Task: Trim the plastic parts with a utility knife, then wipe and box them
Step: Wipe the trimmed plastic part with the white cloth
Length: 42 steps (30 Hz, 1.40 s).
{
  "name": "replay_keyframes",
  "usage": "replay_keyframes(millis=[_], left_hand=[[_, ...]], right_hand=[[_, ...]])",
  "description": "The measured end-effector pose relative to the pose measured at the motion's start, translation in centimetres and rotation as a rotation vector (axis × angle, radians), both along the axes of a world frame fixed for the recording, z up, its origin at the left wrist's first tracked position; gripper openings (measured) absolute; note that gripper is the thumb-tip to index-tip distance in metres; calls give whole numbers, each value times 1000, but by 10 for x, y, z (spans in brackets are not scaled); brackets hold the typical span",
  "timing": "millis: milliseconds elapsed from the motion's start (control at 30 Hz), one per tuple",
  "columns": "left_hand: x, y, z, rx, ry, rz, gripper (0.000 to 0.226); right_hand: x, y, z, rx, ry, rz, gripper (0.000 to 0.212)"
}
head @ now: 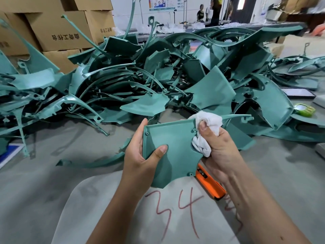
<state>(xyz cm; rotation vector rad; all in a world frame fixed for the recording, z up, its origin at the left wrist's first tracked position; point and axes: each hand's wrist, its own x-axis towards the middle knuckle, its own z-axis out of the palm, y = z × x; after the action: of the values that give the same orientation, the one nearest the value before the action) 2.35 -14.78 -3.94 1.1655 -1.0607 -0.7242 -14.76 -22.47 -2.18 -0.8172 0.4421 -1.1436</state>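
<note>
- While your left hand (140, 154) grips the green plastic part (173, 148) by its left edge, thumb curled onto its inner face, the part is held above the grey table (44, 182).
- Your right hand (216, 145) clutches a white cloth (207, 127), fingers curled round it, against the part's right edge.
- An orange utility knife (210, 183) lies on the table under your right wrist.
- A pile of green parts (158, 76) sprawls behind.
</note>
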Motion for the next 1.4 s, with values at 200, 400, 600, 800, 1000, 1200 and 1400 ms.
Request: replay_keyframes(millis=[200,400,600,800,1000,1200,1400], left_hand=[[3,0,-3,11,-7,27,76],[-1,-3,-3,33,53,-35,83],[1,0,-2,20,92,-131,85],[-6,2,0,13,184,-170,81],[-13,0,1,15,208,-126,80],[-12,4,4,-53,179,-49,79],[25,9,18,-193,256,-15,58]], right_hand=[[4,8,-2,-40,143,107,45],[4,4,-2,-57,69,-49,32],[-3,-5,1,-66,-4,-222,43],[-24,-21,7,38,-215,-396,32],[-26,-32,3,162,-323,-489,45],[-28,-34,-5,217,-41,-537,36],[-43,-42,-4,324,-22,-572,28]])
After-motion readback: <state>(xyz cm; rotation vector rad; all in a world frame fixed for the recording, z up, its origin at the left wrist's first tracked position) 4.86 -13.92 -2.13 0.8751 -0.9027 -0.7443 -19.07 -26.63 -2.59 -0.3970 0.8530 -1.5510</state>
